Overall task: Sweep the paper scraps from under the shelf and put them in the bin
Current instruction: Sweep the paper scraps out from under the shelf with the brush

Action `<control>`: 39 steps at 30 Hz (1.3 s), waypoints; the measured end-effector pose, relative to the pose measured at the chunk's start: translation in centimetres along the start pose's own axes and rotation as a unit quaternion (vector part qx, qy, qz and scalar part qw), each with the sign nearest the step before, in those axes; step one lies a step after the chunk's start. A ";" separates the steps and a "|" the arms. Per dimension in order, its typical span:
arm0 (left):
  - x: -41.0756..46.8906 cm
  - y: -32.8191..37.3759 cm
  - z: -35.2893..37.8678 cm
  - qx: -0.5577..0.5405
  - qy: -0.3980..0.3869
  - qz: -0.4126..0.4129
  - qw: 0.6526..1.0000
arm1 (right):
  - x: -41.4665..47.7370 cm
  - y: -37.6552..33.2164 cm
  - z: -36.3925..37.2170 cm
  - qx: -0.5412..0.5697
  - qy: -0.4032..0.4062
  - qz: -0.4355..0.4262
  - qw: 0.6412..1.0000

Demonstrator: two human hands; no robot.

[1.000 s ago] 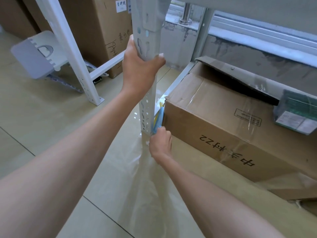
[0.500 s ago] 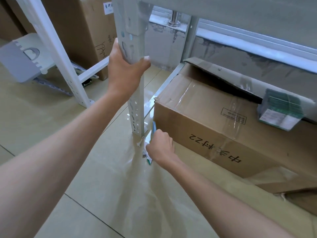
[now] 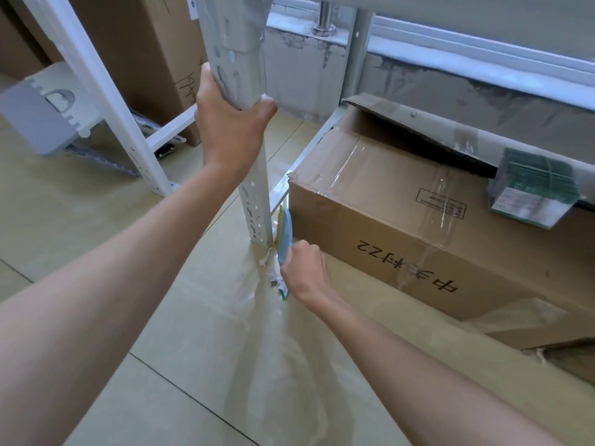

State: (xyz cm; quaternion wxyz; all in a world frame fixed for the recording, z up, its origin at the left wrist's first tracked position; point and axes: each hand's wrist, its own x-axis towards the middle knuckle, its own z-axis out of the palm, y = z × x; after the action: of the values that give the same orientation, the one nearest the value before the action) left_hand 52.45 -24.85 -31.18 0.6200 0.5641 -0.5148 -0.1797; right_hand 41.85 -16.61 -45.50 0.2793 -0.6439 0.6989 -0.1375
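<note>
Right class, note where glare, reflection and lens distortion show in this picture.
Head view: glare streaks the clear tape on the cardboard box; the glossy floor mirrors the shelf post; wide-angle distortion tilts the neighbouring upright.

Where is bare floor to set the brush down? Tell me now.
Bare tile floor lies on your side of the shelf post, and left of it toward the stool. Crowded: the gap between post and cardboard box, filled by blue brush, scraps, right hand.

Blue brush, yellow bristles, upright just right of the shelf post. Paper scraps on the floor at the post's foot.
</note>
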 end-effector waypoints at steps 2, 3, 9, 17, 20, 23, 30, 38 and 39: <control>0.0 0.0 -0.1 0.002 -0.003 -0.002 1.000 | -0.4 0.6 -0.3 -0.009 -0.002 -0.001 1.000; 0.0 -0.1 -0.1 0.003 -0.002 -0.005 1.000 | -0.6 0.9 -0.6 -0.015 -0.003 -0.004 1.000; 0.3 -0.3 0.1 0.026 0.007 -0.012 1.000 | -1.0 1.4 -1.1 -0.004 0.018 -0.046 0.999; 0.1 -0.4 0.2 0.030 0.003 -0.003 1.000 | -0.9 -0.2 1.6 -0.046 0.043 -0.020 0.998; 0.1 -0.4 0.2 0.024 0.006 -0.006 1.000 | -2.1 -1.0 1.2 -0.077 0.037 -0.028 0.996; 0.0 -0.2 0.0 0.006 0.001 -0.015 1.000 | -4.1 -2.1 0.1 -0.094 0.021 -0.064 0.993; 0.4 0.2 -0.8 -0.001 -0.044 -0.038 0.998 | -5.7 -6.5 -0.2 -0.110 -0.026 -0.125 0.986; 2.3 0.5 -3.3 0.002 -0.198 -0.087 0.976 | -2.4 -10.6 4.1 -0.218 0.023 -0.232 0.947; 2.6 0.6 -3.6 0.007 -0.216 -0.089 0.972 | -1.4 -10.8 5.0 -0.233 -0.011 -0.241 0.942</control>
State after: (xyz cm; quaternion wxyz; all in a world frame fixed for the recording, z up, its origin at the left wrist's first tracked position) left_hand 56.31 -24.86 -28.93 0.4717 0.5597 -0.5854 -0.3487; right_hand 53.60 -15.83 -43.26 0.0878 -0.8414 0.5326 -0.0271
